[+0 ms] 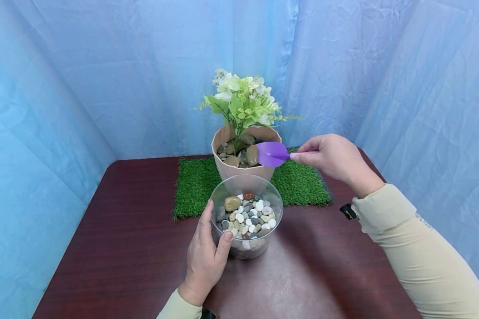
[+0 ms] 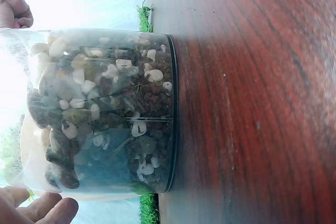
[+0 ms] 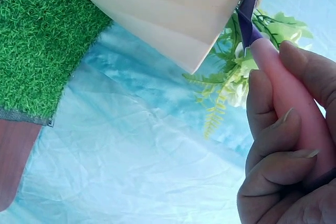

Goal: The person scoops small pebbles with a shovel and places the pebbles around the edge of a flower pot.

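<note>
My right hand grips the pink handle of a small garden trowel with a purple blade. The blade is over the right rim of a beige flowerpot, its tip by a large brown stone among other stones. An artificial plant with white flowers stands in the pot. My left hand rests against the left side of a clear plastic container, fingers fairly straight and thumb at the near rim. Mixed pebbles and one larger tan stone lie inside it.
The pot stands on a green artificial grass mat, with the container just in front on the dark reddish wooden table. Light blue curtains hang behind and on both sides of the table.
</note>
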`<state>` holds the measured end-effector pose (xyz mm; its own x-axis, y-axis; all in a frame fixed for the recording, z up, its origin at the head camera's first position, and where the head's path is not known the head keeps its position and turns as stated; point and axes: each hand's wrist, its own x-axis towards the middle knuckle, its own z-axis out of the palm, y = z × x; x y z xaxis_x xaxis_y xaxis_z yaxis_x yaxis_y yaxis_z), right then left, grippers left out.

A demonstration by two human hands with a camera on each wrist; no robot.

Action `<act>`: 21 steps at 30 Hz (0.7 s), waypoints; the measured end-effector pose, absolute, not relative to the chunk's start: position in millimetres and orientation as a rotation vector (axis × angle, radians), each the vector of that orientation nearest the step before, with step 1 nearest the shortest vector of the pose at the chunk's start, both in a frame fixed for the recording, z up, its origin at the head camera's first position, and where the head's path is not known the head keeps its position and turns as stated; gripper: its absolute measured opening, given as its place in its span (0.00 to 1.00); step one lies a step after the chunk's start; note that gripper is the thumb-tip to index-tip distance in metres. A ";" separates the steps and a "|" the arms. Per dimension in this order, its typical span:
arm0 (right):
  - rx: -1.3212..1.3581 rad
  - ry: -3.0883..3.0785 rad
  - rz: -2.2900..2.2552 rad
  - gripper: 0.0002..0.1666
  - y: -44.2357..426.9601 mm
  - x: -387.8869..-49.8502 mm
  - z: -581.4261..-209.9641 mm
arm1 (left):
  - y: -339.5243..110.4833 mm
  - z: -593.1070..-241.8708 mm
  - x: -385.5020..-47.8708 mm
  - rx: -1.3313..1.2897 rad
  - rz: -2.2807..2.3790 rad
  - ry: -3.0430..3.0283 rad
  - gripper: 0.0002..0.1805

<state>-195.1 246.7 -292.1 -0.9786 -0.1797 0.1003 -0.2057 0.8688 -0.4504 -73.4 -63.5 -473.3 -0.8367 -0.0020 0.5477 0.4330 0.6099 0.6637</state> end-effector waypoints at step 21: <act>0.371 -2.907 0.423 0.14 231.6 -181.6 -281.3 | -63.5 -473.1 -73.7 -0.337 -1.150 -2.336 0.46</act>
